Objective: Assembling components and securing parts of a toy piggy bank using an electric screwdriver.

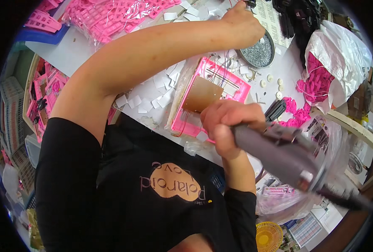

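Note:
My left arm reaches across to the far side, where my left hand (243, 27) is closed beyond the rim of a round metal bowl (273, 53) of small silver screws (257, 54). Its fingertips lie near the top edge beside a small black part, and what they hold is hidden. In my right hand (232, 124) is a dark grey electric screwdriver (274, 153), blurred, its cable end toward the lower right. Below that hand lies a pink plastic frame (179, 126) with a brown square board (203, 93), metal rods and thin wires.
Bagged pink plastic parts (110, 17) lie at the far left. White paper pieces (146, 104) are scattered beside the frame. Small white wheels (270, 78), a black block (275, 110) and a white bag (337, 50) of pink pieces are on the right. A yellow basket (269, 237) stands lower right.

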Available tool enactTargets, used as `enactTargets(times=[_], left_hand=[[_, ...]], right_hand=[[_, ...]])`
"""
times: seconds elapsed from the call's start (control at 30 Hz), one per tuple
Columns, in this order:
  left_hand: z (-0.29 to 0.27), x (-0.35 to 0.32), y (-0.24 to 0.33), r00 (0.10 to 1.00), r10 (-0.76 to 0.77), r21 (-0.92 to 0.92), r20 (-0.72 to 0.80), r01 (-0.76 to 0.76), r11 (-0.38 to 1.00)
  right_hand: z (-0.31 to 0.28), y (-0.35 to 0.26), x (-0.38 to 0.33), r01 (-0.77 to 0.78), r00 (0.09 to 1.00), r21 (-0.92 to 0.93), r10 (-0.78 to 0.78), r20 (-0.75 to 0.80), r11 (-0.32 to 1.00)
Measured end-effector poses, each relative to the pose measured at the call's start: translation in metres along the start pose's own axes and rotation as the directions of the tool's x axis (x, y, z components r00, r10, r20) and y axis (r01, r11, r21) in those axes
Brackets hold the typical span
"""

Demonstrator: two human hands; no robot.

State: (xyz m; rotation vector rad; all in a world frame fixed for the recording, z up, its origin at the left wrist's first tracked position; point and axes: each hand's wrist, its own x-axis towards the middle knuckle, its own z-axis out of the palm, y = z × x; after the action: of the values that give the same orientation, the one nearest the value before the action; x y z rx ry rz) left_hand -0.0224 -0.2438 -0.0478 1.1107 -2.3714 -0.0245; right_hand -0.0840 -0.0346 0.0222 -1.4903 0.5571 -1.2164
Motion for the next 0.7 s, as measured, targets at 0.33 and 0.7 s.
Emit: enactTargets(times=[0.33,0.7], left_hand=[[-0.129,-0.166,0.016,0.988,0.100,-0.403,0.117,-0.045,0.914],[-0.122,-0.209,0.039,0.994,-0.052,-0.713,0.095,0.104,0.694]], right_hand=[[-0.009,-0.012,0.014,0.119,0.989,0.211,-0.096,-0.115,0.970],[-0.001,-0.017,0.023,0.071,0.996,0.304,-0.084,0.029,0.950]])
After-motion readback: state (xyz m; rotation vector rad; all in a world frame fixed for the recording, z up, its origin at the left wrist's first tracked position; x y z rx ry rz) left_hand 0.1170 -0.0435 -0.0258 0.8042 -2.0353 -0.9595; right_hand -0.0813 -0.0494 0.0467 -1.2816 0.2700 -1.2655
